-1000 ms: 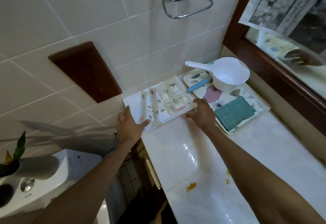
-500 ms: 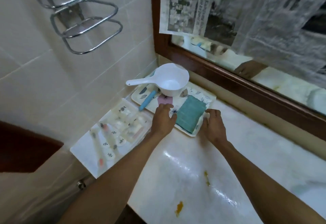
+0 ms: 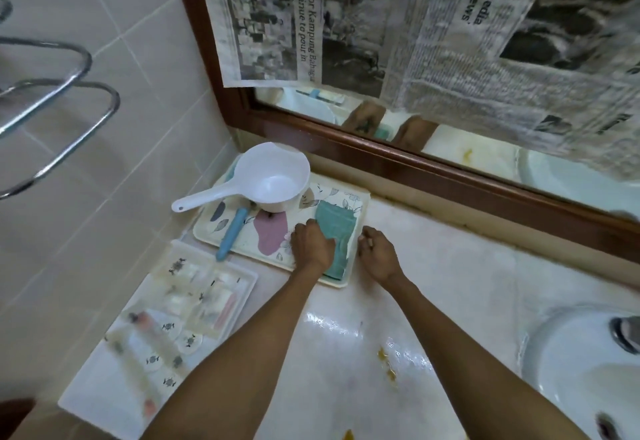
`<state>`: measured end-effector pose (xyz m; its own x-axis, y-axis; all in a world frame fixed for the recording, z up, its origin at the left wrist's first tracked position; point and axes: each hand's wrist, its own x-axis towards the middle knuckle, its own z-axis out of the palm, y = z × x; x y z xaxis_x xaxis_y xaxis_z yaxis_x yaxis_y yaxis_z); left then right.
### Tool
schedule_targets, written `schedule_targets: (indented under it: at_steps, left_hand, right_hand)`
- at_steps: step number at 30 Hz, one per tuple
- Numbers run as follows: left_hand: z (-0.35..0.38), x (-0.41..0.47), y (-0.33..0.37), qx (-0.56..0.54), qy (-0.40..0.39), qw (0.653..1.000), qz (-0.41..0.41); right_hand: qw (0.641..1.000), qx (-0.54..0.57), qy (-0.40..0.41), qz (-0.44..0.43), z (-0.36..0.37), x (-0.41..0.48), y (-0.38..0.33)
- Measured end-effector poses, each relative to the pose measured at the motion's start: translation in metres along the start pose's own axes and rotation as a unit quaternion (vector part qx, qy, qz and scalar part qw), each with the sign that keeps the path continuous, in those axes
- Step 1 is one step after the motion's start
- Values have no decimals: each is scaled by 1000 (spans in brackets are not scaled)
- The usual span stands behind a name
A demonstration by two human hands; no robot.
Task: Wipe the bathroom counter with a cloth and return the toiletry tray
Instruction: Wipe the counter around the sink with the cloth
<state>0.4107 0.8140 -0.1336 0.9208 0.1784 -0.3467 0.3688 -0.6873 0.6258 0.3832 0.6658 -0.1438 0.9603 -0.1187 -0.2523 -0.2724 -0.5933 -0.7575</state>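
Note:
A folded teal cloth [image 3: 341, 228] lies at the right end of a leaf-patterned tray [image 3: 242, 245] in the counter's back corner. My left hand [image 3: 311, 245] lies over the cloth's left edge, fingers closed on it. My right hand [image 3: 377, 254] is beside the tray's right rim, its curled fingers touching that rim. A white toiletry tray [image 3: 104, 401] with wrapped sachets and tubes sits at the counter's left end, overhanging the edge. The pale marble counter [image 3: 433, 283] is wet, with orange stains [image 3: 386, 360] near the front.
A white plastic ladle [image 3: 273, 180] and a blue handle [image 3: 232, 231] also rest on the patterned tray. A white sink [image 3: 571, 363] is set in the counter at right. A wood-framed mirror [image 3: 415, 166] covered with newspaper stands behind. A chrome towel rack [image 3: 69, 100] hangs on the left wall.
Both hands left the white toiletry tray and moved right to the patterned tray. My left hand has since slid from the tray's front rim onto the teal cloth.

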Motion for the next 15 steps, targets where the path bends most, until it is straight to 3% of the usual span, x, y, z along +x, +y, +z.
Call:
schedule_targets:
  at_steps: [8,15]
  left_hand:
    - [11,-8,-10,-40,43,994,97]
    - [7,-13,-10,-87,35,987,132]
  right_hand:
    - [1000,-29,1,10,7,-3,-4]
    - [1000,-17,0,11,8,-2,-2]
